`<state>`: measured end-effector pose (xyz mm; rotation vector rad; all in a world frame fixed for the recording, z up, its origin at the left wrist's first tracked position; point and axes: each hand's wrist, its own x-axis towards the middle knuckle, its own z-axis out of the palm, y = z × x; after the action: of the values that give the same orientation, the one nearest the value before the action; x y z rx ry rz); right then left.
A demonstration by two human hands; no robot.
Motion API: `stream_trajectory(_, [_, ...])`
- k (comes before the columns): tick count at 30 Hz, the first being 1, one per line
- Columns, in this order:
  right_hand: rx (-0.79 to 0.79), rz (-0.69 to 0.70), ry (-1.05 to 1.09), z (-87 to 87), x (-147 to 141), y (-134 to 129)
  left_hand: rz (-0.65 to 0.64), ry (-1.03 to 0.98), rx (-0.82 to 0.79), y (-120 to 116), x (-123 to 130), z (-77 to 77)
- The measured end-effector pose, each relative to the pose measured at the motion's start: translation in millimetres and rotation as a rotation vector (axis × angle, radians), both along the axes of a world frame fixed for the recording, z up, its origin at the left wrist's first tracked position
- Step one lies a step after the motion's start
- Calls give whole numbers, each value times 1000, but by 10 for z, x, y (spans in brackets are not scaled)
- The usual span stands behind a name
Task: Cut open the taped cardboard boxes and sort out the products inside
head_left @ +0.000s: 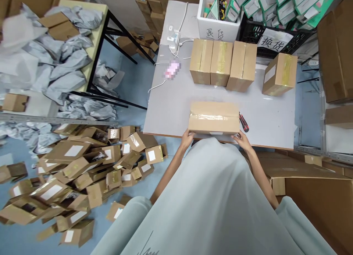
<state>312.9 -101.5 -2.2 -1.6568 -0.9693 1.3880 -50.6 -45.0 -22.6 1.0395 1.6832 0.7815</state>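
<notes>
A long taped cardboard box (214, 119) lies near the front edge of the grey table (165, 115), between my two hands. My left hand (187, 138) grips its lower left corner, and my right hand (241, 139) holds the lower right corner. Just to the right of the box rests a red and black box cutter (243, 122). Farther back stand three closed boxes side by side, among them a left one (201, 62), a middle one (221, 63) and a right one (241, 66). Another taped box (280, 74) is apart from them at the right.
A white bin (219, 29) and a black crate (292, 39) with green packages stand at the back. A power strip (173, 39) with cables lies back left. Opened boxes (104, 166) cover the floor at left; a large box (317, 207) is at lower right.
</notes>
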Motion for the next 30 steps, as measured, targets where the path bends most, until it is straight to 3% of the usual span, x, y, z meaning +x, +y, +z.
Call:
stream_trajectory(6, [210,51,15,341,-9,159,7,-45,121,94,-86,236])
stream_trajectory(9, [248,75,-1,415,18,239,30,-73,201,85,-58,311])
stream_trajectory(14, [210,101,-14,270,84,260,67,-20,276,98,-72,338])
stream_trajectory(19, [165,64,27,135,17,281,107,60,202,168,-107,252])
stream_trajectory(23, [169,80,12,78,3,311,151,-6,189,194,-81,204])
stream_trajectory(30, [-49,-69,24,-199,110,6,172,-94,67,8,-123,164])
